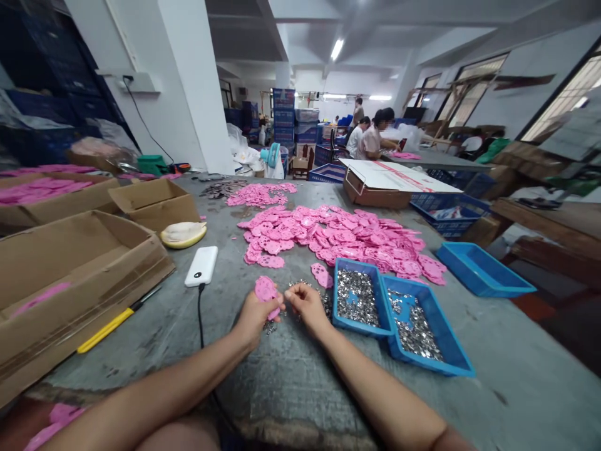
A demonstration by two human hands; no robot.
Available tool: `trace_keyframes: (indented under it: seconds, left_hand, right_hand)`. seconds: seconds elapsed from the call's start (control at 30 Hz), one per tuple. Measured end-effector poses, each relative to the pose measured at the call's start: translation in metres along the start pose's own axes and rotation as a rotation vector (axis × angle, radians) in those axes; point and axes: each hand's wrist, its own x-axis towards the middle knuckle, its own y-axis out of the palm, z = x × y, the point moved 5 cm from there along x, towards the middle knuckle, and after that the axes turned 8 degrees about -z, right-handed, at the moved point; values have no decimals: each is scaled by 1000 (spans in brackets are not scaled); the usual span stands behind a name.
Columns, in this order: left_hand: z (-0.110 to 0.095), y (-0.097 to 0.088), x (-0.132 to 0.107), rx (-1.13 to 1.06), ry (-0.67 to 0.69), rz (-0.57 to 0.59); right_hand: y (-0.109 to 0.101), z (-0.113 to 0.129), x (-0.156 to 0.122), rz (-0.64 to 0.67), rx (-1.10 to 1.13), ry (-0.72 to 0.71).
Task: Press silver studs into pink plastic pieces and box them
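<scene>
My left hand (pixel 256 316) is closed on a flat pink plastic piece (pixel 266 289) with a scalloped outline, held upright above the table. Close beside it, my right hand (pixel 306 305) has thumb and fingers pinched together; whatever is between the fingertips is too small to make out. Small shiny metal parts lie on the table under and around both hands. To the right of my right hand stands a blue tray (pixel 339 313) of small metal parts, and a second blue tray (pixel 462 363) of them adjoins it. A single pink piece (pixel 322 275) lies just beyond my right hand.
A large heap of pink pieces (pixel 338 232) spreads behind my hands. At left are cardboard boxes (pixel 94 263), a yellow-handled tool (pixel 106 330), a white power bank (pixel 201 266) with a black cable, and a yellow dish (pixel 185 241). Another blue tray (pixel 486 269) sits right. People (pixel 370 138) sit farther back.
</scene>
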Motion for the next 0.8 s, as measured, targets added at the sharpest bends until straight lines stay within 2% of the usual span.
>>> trace_keyframes:
  seconds: [0.13, 0.3, 0.47, 0.8]
  left_hand:
    - [-1, 0, 2, 63, 47, -6]
    - [1, 0, 3, 145, 31, 12]
    - [2, 0, 1, 104, -12, 48]
    - [5, 2, -4, -22, -103, 104]
  right_hand:
    - [-3, 4, 2, 22, -95, -55]
    - [-7, 12, 2, 82, -201, -119]
    - [-8, 20, -1, 110, -265, -185]
    - [-6, 25, -14, 72, -398, -450]
